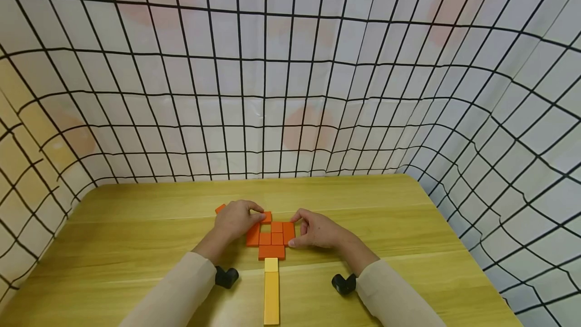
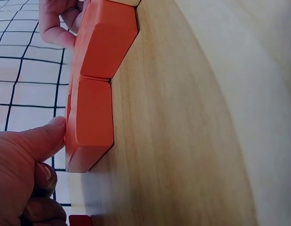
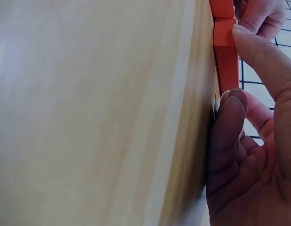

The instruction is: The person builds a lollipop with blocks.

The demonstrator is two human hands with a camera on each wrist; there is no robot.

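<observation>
Several orange blocks lie together on the table in the head view, around a small bare gap of wood. My left hand point(image 1: 238, 219) pinches a small orange block point(image 1: 268, 217) at the top of the group, between thumb and forefinger. Its palm hangs beside the upright left block point(image 1: 252, 236). On the other side, my right hand point(image 1: 320, 231) grips the upright right-hand orange block point(image 1: 289, 233), forefinger at the far end and thumb at the near corner. The right wrist view shows that block point(image 3: 225, 56) between thumb and fingers. A wide orange block point(image 1: 271, 252) closes the near side.
A short pale-yellow block point(image 1: 271, 265) and a long yellow block point(image 1: 272, 297) run in line toward me. Another orange block point(image 1: 220, 208) shows partly beyond my left hand. Black netting point(image 1: 265, 97) over pale sheeting surrounds the back and sides of the wooden table point(image 1: 122, 251).
</observation>
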